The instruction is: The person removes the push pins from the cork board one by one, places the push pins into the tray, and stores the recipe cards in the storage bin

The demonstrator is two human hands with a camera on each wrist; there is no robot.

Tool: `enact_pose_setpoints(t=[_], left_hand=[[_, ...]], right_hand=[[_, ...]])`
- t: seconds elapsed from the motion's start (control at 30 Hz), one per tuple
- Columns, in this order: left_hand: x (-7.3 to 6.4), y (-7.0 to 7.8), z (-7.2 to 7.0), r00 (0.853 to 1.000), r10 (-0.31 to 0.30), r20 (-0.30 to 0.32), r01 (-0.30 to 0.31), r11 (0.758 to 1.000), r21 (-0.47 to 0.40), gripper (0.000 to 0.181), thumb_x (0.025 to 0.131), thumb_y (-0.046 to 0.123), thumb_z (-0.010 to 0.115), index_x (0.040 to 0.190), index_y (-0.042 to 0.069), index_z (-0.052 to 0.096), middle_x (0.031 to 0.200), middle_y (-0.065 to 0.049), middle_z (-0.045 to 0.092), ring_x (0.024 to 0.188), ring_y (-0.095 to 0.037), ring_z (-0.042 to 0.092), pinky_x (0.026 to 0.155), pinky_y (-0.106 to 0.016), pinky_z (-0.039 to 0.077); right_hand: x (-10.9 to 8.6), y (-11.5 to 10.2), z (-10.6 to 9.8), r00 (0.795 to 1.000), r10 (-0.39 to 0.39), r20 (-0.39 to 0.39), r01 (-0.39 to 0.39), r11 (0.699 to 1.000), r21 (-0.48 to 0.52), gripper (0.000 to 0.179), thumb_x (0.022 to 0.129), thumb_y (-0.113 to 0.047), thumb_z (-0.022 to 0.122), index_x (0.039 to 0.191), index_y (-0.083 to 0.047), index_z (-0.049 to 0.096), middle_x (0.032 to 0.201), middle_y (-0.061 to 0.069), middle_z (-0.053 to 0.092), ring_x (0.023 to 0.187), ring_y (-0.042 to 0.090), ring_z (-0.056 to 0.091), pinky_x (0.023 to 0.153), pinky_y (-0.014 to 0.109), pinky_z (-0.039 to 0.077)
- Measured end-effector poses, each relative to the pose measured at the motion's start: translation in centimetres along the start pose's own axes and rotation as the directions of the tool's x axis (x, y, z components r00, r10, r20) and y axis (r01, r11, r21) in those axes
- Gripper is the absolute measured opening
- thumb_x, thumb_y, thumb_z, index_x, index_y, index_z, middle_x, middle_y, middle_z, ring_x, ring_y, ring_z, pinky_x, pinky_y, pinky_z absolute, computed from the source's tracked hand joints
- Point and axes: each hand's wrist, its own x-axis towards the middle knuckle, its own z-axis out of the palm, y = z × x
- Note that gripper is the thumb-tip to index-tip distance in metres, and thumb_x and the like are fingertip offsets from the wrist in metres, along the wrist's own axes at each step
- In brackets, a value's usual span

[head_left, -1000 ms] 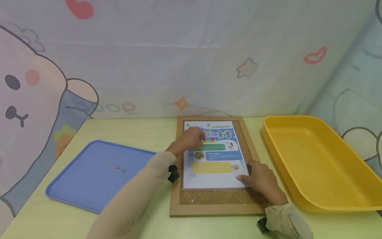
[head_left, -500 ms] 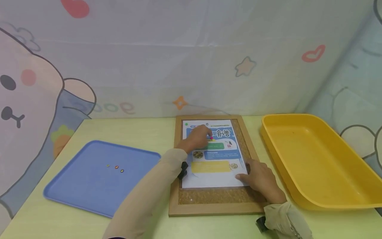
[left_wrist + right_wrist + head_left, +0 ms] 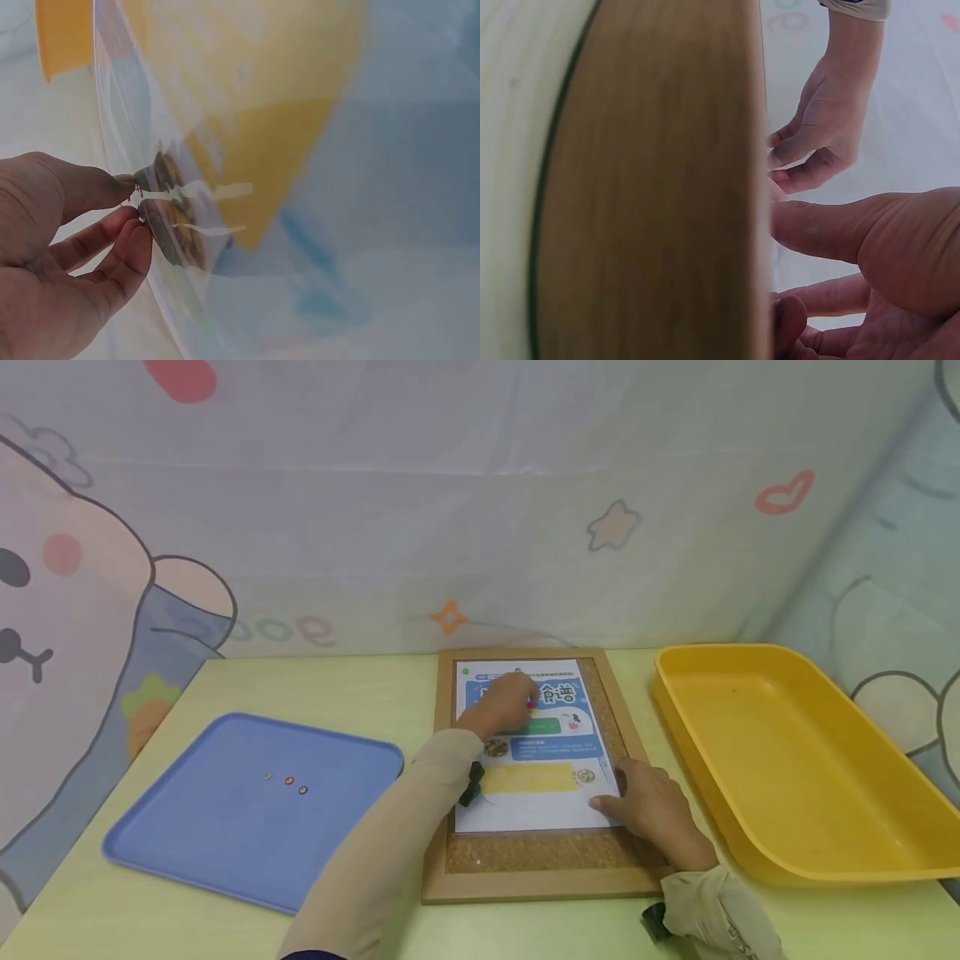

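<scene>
A printed white sheet (image 3: 537, 812) lies on a wood-framed cork board (image 3: 547, 850) on the table. My left hand (image 3: 501, 703) reaches over the sheet's upper part. Its thumb and fingers pinch a small pink pushpin (image 3: 532, 702); in the left wrist view the fingertips mostly hide it. At the sheet's upper left corner sits a green pushpin (image 3: 465, 671). My right hand (image 3: 651, 806) rests on the board's right side, thumb stretched onto the sheet's lower right edge. Both hands also appear in the right wrist view, beyond the board's wooden edge (image 3: 652, 180).
Left of the board lies a blue tray (image 3: 225, 827) holding three tiny coloured pieces (image 3: 289, 781), too small to identify. A deep yellow bin (image 3: 810, 760) stands to the right. Behind the table hangs a cartoon-printed cloth (image 3: 390, 510).
My left hand has moved right across the sheet until its fingertips reached the pink pushpin, which stood apart from them a second ago. My right hand stays put. The head view has shifted slightly.
</scene>
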Motion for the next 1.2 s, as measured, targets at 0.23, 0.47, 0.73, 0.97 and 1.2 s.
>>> enact_pose_setpoints(t=[0.23,0.47,0.73,0.97,1.2], left_hand=[[0.7,0.2,0.6,1.000,-0.010,-0.019,0.010,1.000,0.008,0.016,0.083,-0.004,0.063,0.071,0.006,0.064,0.079,-0.006,0.061,0.080,-0.018,0.050,0.104,-0.033,0.043],[0.8,0.5,1.0,0.998,-0.058,-0.037,0.058,0.998,-0.019,0.011,0.082,-0.004,0.062,0.078,0.005,0.067,0.086,-0.005,0.061,0.084,-0.018,0.052,0.099,-0.034,0.047],[0.8,1.1,1.1,0.987,-0.154,-0.046,0.154,0.988,0.000,0.010,0.086,0.001,0.067,0.094,0.004,0.072,0.094,-0.006,0.066,0.092,-0.021,0.058,0.091,-0.033,0.051],[0.8,1.3,0.6,0.978,-0.204,-0.045,0.201,0.978,-0.050,0.011,0.087,0.000,0.066,0.097,0.003,0.070,0.099,-0.009,0.067,0.090,-0.022,0.060,0.086,-0.033,0.053],[0.8,1.8,0.8,0.985,-0.173,-0.009,0.173,0.983,0.062,0.026,0.095,0.005,0.059,0.120,0.004,0.062,0.123,-0.012,0.065,0.122,-0.027,0.058,0.110,-0.038,0.042]], right_hand=[[0.1,0.0,0.1,1.000,-0.005,0.005,0.005,1.000,0.003,0.063,0.081,-0.027,0.082,0.129,0.007,0.058,0.116,0.026,0.067,0.087,0.030,0.057,0.082,0.051,0.050],[0.1,0.0,0.1,1.000,-0.004,0.004,0.004,1.000,-0.001,0.063,0.081,-0.027,0.083,0.128,0.007,0.059,0.112,0.024,0.068,0.085,0.029,0.056,0.077,0.047,0.050],[0.1,0.1,0.1,1.000,-0.002,0.009,0.002,1.000,0.007,0.060,0.080,-0.026,0.083,0.124,0.007,0.060,0.106,0.022,0.068,0.081,0.028,0.055,0.072,0.042,0.048],[0.1,0.1,0.0,1.000,-0.018,-0.005,0.018,1.000,0.009,0.057,0.080,-0.026,0.083,0.122,0.006,0.061,0.099,0.019,0.068,0.080,0.027,0.055,0.068,0.039,0.046],[0.0,0.1,0.0,1.000,-0.023,0.004,0.023,1.000,0.000,0.061,0.081,-0.027,0.082,0.125,0.007,0.059,0.108,0.023,0.068,0.083,0.029,0.056,0.074,0.044,0.049]])
